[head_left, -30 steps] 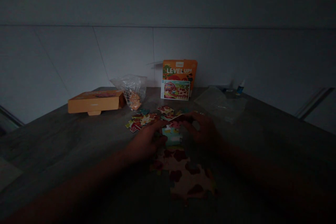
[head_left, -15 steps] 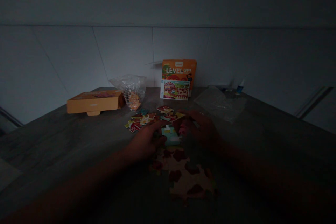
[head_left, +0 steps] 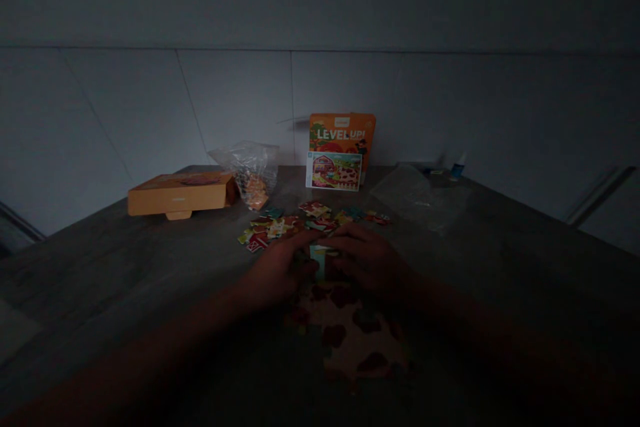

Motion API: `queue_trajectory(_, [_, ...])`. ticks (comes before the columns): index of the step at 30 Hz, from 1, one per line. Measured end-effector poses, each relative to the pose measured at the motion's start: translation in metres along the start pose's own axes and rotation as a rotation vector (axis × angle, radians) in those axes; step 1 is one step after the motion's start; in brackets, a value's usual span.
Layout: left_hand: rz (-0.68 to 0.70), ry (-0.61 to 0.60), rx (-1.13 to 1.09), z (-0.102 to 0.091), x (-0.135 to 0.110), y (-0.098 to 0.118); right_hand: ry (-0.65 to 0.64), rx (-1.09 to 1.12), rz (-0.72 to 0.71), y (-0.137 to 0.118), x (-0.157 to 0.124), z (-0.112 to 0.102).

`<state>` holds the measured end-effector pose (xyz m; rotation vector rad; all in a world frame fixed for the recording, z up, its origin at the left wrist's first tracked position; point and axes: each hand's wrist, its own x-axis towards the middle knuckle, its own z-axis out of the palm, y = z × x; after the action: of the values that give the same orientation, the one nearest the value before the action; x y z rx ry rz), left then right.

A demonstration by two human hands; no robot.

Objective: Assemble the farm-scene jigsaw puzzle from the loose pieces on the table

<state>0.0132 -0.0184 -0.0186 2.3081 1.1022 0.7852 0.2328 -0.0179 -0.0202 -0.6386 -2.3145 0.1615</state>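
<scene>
Left hand (head_left: 277,273), right hand (head_left: 373,263) — teal puzzle piece (head_left: 319,257) between.

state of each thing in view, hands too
Light blue puzzle part: partly hidden
Bare left hand: bent beside it
Bare right hand: bent, partly covering it
Spotted pink puzzle section: joined
Multicoloured puzzle pieces: loose, heaped
Orange cardboard box: lying flat, flap out
Clear plastic bag of pieces: partly filled
Thin clear plastic bag: lying flat
Orange LEVEL UP! panel: upright
Rectangular farm picture card: propped upright
Small blue-white bottle: upright
</scene>
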Motion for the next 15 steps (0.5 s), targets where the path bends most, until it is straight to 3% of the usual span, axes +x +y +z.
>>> queue_trajectory(9, [-0.038,-0.016,-0.004,-0.0007,-0.0011,0.0026,-0.028,0.017,0.43,0.0062,-0.0006,0.0026])
queue_trajectory(12, [0.003,-0.028,-0.012,-0.0015,-0.0018,0.0034,-0.093,0.081,0.498,0.0031,-0.0008,0.0018])
queue_trajectory(15, [0.032,-0.045,-0.014,-0.0022,-0.002,0.0049,-0.123,0.125,0.467,-0.0014,-0.0001,0.0018])
